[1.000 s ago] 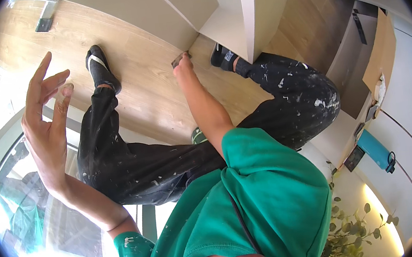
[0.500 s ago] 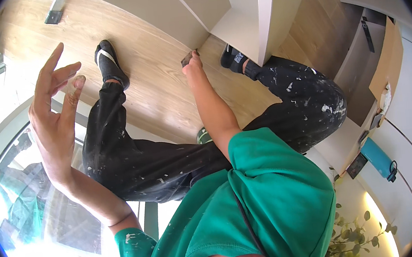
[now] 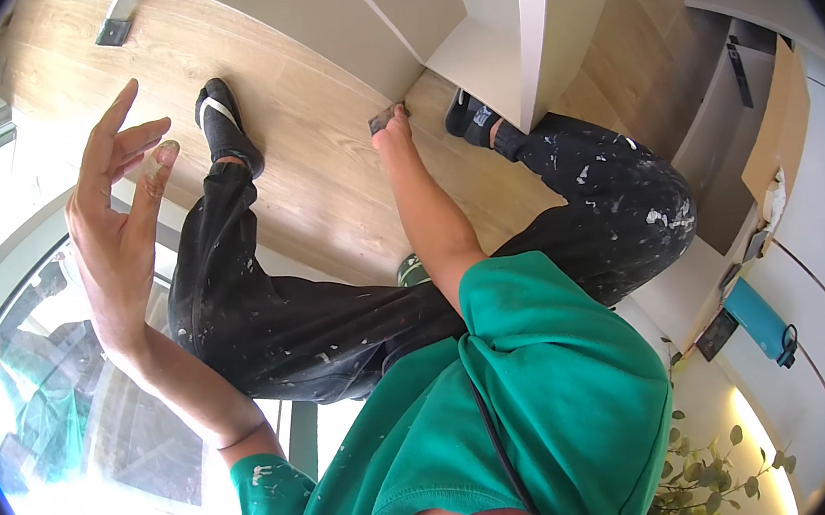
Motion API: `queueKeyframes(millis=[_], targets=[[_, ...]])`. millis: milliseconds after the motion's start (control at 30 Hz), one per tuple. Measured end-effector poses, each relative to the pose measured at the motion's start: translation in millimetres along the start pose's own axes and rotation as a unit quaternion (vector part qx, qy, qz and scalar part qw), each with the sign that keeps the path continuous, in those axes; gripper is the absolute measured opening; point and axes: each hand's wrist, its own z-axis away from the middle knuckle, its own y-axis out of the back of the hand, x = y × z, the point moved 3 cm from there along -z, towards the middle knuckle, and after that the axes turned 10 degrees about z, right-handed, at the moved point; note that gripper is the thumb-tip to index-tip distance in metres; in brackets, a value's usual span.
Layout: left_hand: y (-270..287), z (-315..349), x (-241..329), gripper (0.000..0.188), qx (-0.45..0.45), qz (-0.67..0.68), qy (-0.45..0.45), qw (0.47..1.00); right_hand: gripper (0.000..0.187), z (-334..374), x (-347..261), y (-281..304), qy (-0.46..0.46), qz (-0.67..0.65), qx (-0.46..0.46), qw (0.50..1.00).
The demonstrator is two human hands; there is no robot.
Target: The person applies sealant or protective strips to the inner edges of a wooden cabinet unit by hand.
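Observation:
My left hand (image 3: pixel 113 224) is raised at the left, palm bare, with its fingers apart and bent a little. Whitish smears mark the thumb, and nothing is in the hand. Low over the wood floor (image 3: pixel 320 192), my right hand (image 3: pixel 393 133) is closed on a small, flat, dark rectangular piece (image 3: pixel 381 121); its exact kind is too small to tell. The piece is close to the bottom corner of a pale grey cabinet (image 3: pixel 472 60). My legs, in paint-spotted black trousers (image 3: pixel 616 186), are spread on either side of the right arm.
A flat tool with a dark end (image 3: pixel 114 30) lies on the floor at the far left. Glass in a pale frame (image 3: pixel 95 391) curves along the left. To the right are an open drawer-like box (image 3: pixel 712 145), a cardboard piece (image 3: pixel 773 119), a teal bottle (image 3: pixel 756 317) and a leafy plant (image 3: pixel 702 473).
Most of the view has shifted slightly right. The dark piece in my right hand is turned a little and shows more of its flat side. My left hand keeps its pose.

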Motion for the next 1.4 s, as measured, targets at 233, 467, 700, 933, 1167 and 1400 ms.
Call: queueKeyframes(millis=[233,467,700,933,1167,1400], targets=[[-2,0,-2,0.05,0.0,-0.019,-0.009,1.0,0.061,18,-6,-3,0.009,0.068,0.021,0.997],[-5,-5,-8,0.049,0.0,-0.012,-0.037,0.999,0.059,6,-14,-13,0.033,0.018,-0.029,0.999],[0,-1,-2,0.051,0.001,-0.017,-0.021,1.0,0.053,41,-7,-15,0.033,0.068,0.058,0.995],[-2,-2,0,0.052,-0.006,0.012,-0.017,1.0,0.053,48,-9,-10,0.056,0.08,0.034,0.995],[-2,-1,4,0.052,-0.005,0.015,-0.011,1.0,0.054,38,3,-19,0.084,0.072,0.007,0.994],[-2,-1,-2,0.05,0.005,0.018,-0.004,1.0,0.049,31,-21,5,0.105,0.121,0.109,0.981]])
